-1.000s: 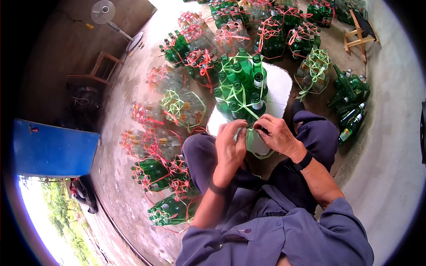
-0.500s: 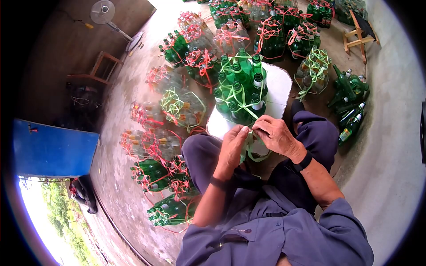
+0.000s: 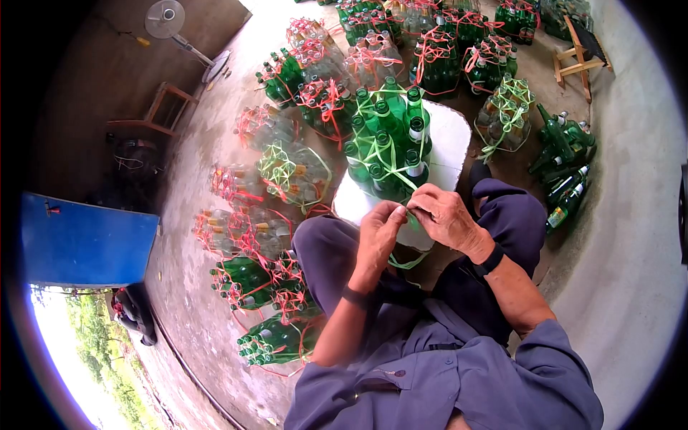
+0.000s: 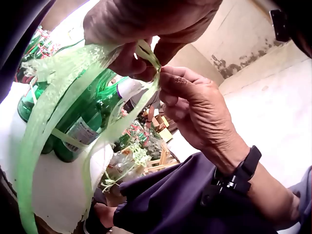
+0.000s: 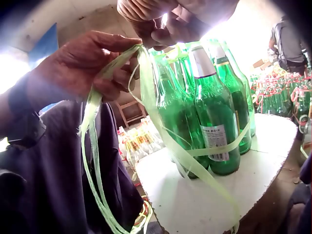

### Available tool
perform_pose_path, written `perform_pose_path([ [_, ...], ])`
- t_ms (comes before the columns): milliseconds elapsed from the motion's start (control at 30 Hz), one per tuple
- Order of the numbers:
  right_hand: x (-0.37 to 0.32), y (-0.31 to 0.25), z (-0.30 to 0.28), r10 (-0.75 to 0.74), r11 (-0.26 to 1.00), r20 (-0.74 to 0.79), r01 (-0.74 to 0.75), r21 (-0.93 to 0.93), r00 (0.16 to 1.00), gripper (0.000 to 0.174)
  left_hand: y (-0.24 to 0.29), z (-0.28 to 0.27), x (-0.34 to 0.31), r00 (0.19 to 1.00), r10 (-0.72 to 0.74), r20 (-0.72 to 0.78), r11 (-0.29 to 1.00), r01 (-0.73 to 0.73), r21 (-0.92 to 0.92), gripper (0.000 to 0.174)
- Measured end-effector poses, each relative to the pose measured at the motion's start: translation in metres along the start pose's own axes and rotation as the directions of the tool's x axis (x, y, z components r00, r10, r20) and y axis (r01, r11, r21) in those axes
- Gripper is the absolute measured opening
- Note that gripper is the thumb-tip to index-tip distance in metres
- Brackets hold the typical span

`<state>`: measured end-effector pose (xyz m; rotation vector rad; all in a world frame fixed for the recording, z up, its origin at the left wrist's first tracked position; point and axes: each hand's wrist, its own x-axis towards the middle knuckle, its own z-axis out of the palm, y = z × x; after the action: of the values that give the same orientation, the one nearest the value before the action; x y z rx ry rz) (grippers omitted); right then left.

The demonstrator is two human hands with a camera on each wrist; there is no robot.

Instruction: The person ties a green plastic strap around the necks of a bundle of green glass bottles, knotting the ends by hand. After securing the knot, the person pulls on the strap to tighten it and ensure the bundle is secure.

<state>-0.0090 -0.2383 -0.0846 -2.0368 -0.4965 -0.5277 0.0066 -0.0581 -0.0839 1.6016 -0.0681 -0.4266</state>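
Note:
A cluster of green glass bottles (image 3: 387, 140) stands upright on a white board (image 3: 453, 136), its necks laced with light green plastic strapping (image 5: 170, 141). My left hand (image 3: 376, 240) pinches the strapping between thumb and forefinger, just on the near side of the bottles. Close against it, my right hand (image 3: 450, 218) pinches the same strapping, the fingertips of both hands meeting at a twisted spot. Long loose tails of strapping (image 4: 41, 136) hang below the hands in both wrist views. A band of strapping also runs around the bottles' lower bodies, across a paper label (image 5: 214, 139).
Bundles of clear and green bottles tied with red strapping (image 3: 330, 100) crowd the floor at the left and back. Loose green bottles (image 3: 566, 172) lie by the right wall. A wooden folding stool (image 3: 579, 61) stands behind them. Another person (image 5: 287, 46) appears in the right wrist view.
My left hand has moved slightly down, then a little right against the right hand. The loose strapping below the hands has shifted. The bottles stay in place.

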Motion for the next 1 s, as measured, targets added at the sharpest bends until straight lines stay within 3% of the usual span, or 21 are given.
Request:
perform_pose_path([
  [167,-0.002,0.002,0.001,0.022,1.000,0.012,-0.022,0.018,1.000,0.019,0.002,-0.001,0.001,0.999,0.030,0.027,0.999,-0.031,0.030,0.023],
  [433,-0.002,0.000,0.001,0.047,0.998,-0.038,-0.045,0.048,0.998,0.020,0.004,-0.005,-0.002,0.995,-0.070,0.074,0.997,0.072,-0.032,0.021],
  [500,-0.003,-0.006,0.000,0.242,0.965,-0.020,-0.239,0.105,0.970,0.020,0.006,-0.004,-0.002,0.996,-0.058,0.071,0.998,0.060,-0.033,0.022],
  [667,-0.001,-0.012,-0.006,0.324,0.946,-0.174,-0.316,0.075,0.930,0.016,0.010,-0.003,-0.003,0.996,-0.049,0.076,0.998,0.053,-0.041,0.022],
  [733,-0.004,-0.008,-0.008,0.511,0.844,-0.037,-0.492,0.214,0.859,0.016,0.008,-0.003,-0.002,0.996,-0.047,0.079,0.997,0.052,-0.051,0.022],
  [867,-0.009,-0.002,-0.002,0.490,0.812,0.110,-0.499,0.304,0.865,0.021,0.007,0.001,0.000,0.994,-0.068,0.090,0.991,0.078,-0.107,0.022],
  [933,-0.010,-0.002,-0.001,0.414,0.765,0.281,-0.499,0.408,0.866,0.024,0.005,0.005,0.001,0.995,-0.050,0.085,0.986,0.063,-0.156,0.021],
  [1000,-0.009,-0.002,-0.002,0.444,0.717,0.299,-0.535,0.446,0.844,0.024,0.010,0.008,-0.002,0.995,-0.037,0.089,0.983,0.052,-0.175,0.020],
])
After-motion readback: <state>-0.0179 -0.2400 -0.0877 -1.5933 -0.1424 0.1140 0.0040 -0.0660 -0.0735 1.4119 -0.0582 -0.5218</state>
